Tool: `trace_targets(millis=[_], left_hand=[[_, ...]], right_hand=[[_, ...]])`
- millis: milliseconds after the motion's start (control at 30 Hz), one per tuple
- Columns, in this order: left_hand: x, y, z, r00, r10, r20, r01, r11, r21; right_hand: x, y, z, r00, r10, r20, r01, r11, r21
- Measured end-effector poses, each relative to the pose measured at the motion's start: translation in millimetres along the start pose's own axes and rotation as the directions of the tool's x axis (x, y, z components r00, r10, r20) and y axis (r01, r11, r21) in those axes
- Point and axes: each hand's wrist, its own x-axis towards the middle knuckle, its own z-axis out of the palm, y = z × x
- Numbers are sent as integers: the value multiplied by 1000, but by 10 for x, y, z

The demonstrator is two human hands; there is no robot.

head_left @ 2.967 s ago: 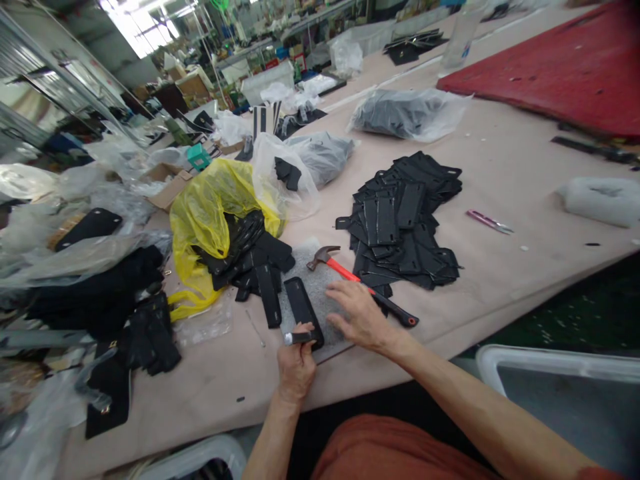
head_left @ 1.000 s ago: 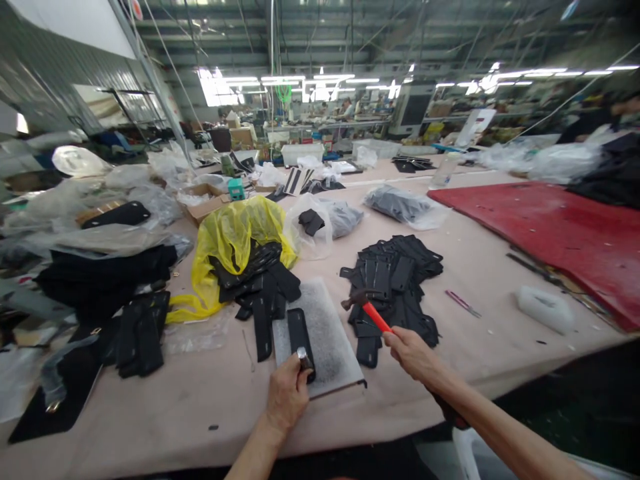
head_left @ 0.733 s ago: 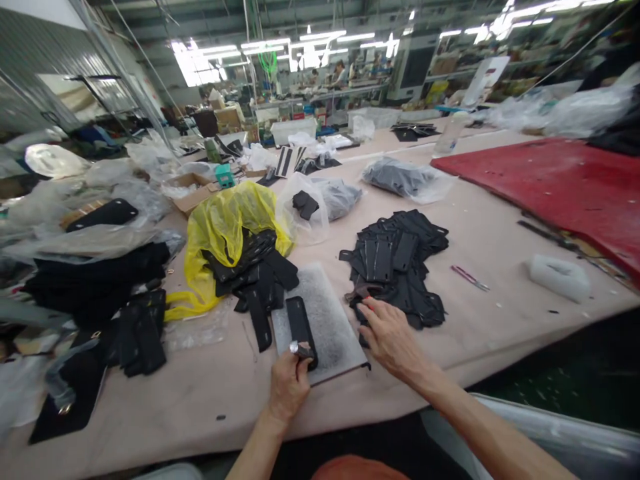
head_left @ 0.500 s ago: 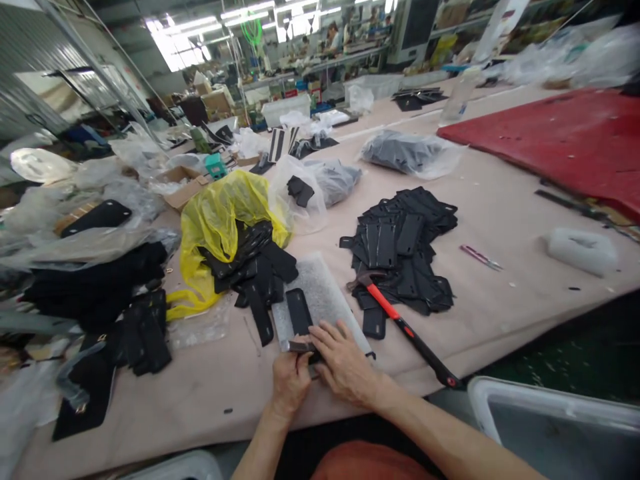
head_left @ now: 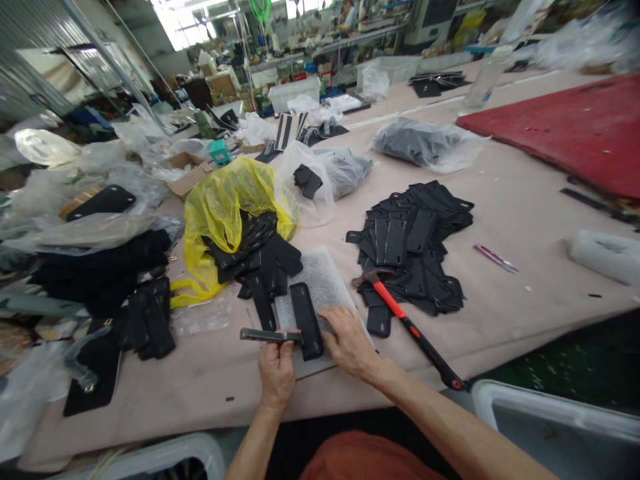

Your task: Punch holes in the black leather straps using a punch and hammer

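My left hand is closed round one end of a narrow, flat metal bar tool, which points left above the table. The tool's right end lies across the edge of a long black piece with rounded corners. That piece lies on a whitish slab. At its right edge is my right hand, fingers apart and bent, thumb and fingertips beside or touching the piece; contact is hard to make out. A claw hammer with a red and black handle lies to the right of my right hand.
Beyond the hammer lies a pile of black pieces. More black pieces spill from a yellow plastic bag on the left. Pink-handled snips and a roll of foam wrap lie at right. White-rimmed bins stand below the table edge.
My left hand has moved left with the metal tool, uncovering more of the black piece. My right hand has drawn slightly right. The whole view has shifted a little.
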Motion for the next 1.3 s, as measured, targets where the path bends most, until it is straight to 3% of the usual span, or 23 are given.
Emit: trace_targets(millis=[200, 367, 600, 767, 867, 967, 1033, 1067, 1100, 1133, 1200, 1233, 1300], left_hand=[[-29, 8, -10, 1000, 6, 3, -6, 1000, 2], [-30, -5, -15, 999, 31, 36, -30, 999, -41], [-144, -78, 27, 996, 43, -77, -48, 997, -64], [-199, -108, 19, 985, 11, -170, -28, 995, -96], [-184, -92, -9, 987, 11, -159, -31, 992, -124], [-173, -72, -34, 993, 7, -117, -28, 984, -177], [-181, -65, -37, 995, 4, -102, -24, 978, -206], [-190, -65, -32, 995, 4, -100, -25, 976, -215], [-200, -67, -24, 995, 6, -101, -28, 976, -218], [-212, -72, -13, 994, 11, -106, -34, 976, -217], [-238, -91, 15, 993, 36, -115, -60, 975, -212], [-250, -104, 30, 991, 59, -117, -83, 974, -209], [-273, -141, 60, 984, 133, -116, -153, 969, -193]], right_hand=[[267, -186, 31, 992, 67, 106, -37, 964, -264], [383, -314, 104, 956, 280, 84, -226, 890, -396], [398, -552, 239, 922, 387, 32, -341, 848, -406], [374, -490, 297, 916, 399, 33, -361, 859, -364], [379, -261, 73, 918, 396, 27, -365, 870, -332], [437, 118, -491, 905, 425, -37, -410, 844, -346], [524, 368, -920, 868, 472, -157, -494, 778, -389], [583, 458, -1085, 829, 481, -287, -560, 716, -417], [650, 509, -1189, 789, 444, -425, -606, 674, -422], [723, 514, -1216, 777, 418, -470, -612, 676, -410], [876, 369, -1022, 841, 387, -378, -520, 772, -367], [954, 227, -817, 903, 373, -212, -425, 843, -328], [1116, -150, -286, 955, 289, -65, -295, 907, -301]])
